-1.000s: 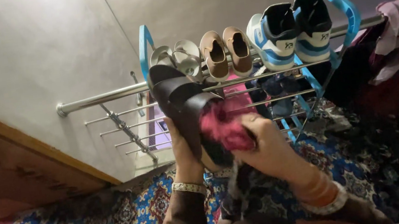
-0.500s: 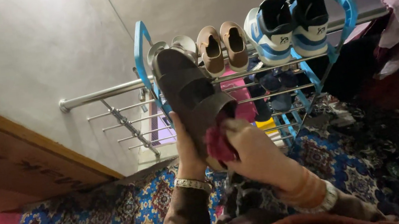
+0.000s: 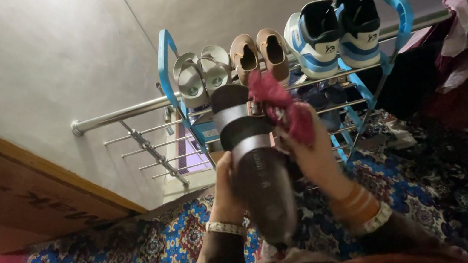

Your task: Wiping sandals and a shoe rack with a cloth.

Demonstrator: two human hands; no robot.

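Left hand (image 3: 227,180) grips dark sandal (image 3: 254,159) from the side; right hand (image 3: 309,154) holds pink cloth (image 3: 285,109) against its straps, before shoe rack (image 3: 167,62)

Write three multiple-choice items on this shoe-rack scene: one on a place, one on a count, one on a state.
1. Where is the pink cloth?
A. on the carpet
B. in the right hand, against the dark sandal
C. hung on the rail

2. How many pairs stand on the rack's top shelf?
A. three
B. one
C. five

3. How is the dark sandal?
A. lying on the floor
B. set on the rack
C. held up by the left hand

Answers:
B, the fingers hold it at the straps.
A, grey, tan and blue-white pairs show.
C, the hand grips its side.
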